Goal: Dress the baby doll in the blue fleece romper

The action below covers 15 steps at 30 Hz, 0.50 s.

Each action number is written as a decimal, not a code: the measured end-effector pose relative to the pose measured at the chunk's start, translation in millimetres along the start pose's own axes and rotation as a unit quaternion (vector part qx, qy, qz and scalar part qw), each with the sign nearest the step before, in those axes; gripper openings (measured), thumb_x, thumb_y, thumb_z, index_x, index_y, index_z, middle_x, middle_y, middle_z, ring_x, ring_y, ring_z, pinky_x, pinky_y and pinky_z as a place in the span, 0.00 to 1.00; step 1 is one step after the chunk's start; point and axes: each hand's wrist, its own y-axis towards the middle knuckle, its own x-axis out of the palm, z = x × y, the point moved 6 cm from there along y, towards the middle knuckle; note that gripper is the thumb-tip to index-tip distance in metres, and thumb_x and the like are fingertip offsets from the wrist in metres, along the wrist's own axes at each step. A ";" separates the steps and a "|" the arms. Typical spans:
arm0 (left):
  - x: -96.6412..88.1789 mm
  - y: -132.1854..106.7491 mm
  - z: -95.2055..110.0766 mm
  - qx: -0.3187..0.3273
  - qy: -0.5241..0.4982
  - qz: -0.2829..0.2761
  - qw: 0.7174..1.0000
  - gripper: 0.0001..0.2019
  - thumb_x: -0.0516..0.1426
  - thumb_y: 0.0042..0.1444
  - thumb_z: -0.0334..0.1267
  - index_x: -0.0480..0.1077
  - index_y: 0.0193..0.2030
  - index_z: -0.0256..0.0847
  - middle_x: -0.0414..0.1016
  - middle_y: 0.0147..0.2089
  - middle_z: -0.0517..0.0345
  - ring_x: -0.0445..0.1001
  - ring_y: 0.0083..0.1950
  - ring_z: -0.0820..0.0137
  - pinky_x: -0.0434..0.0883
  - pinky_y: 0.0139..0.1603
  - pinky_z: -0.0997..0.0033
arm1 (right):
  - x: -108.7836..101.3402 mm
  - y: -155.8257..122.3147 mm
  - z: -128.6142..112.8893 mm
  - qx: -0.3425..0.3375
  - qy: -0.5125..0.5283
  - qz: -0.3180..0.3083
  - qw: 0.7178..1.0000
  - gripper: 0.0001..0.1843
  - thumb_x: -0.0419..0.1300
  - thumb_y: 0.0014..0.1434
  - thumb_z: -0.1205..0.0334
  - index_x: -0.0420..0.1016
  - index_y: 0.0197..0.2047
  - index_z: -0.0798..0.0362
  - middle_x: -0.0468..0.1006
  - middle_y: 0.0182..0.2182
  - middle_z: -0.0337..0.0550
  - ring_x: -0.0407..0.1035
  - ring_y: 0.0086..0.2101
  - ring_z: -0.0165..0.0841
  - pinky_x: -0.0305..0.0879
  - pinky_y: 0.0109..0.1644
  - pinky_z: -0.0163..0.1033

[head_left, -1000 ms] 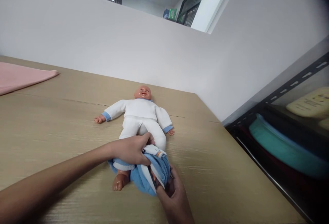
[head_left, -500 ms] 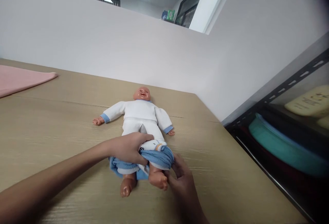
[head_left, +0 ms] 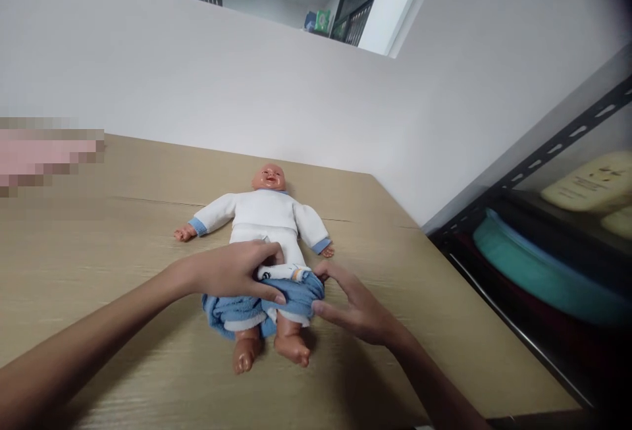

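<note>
A baby doll point(head_left: 269, 213) in a white suit lies on its back on the wooden table point(head_left: 99, 252), head toward the wall. Blue trousers point(head_left: 247, 308) with white trim are bunched around its legs, and both bare feet stick out below them. My left hand point(head_left: 232, 272) grips the trousers' waistband on the doll's left side, fingers curled over the cloth. My right hand point(head_left: 353, 305) pinches the waistband's right edge between thumb and fingers.
A pink cloth point(head_left: 39, 157), blurred, lies at the table's far left. A white wall stands behind the table. A dark metal shelf point(head_left: 543, 153) on the right holds a teal cushion point(head_left: 538, 272) and pale yellow packs point(head_left: 592, 183).
The blue trousers have moved up the doll's legs, so both feet now show. My right hand has shifted from the trouser bottom up to the waistband's right side.
</note>
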 end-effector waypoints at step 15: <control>-26.1 -40.5 -51.7 -0.033 0.004 0.098 0.995 0.16 0.60 0.71 0.55 0.82 0.53 0.50 0.81 0.61 0.51 0.80 0.59 0.53 0.75 0.59 0.58 | 18.5 70.0 62.5 -0.020 0.136 0.102 0.985 0.19 0.71 0.71 0.40 0.81 0.49 0.47 0.84 0.56 0.48 0.78 0.60 0.45 0.73 0.69 0.49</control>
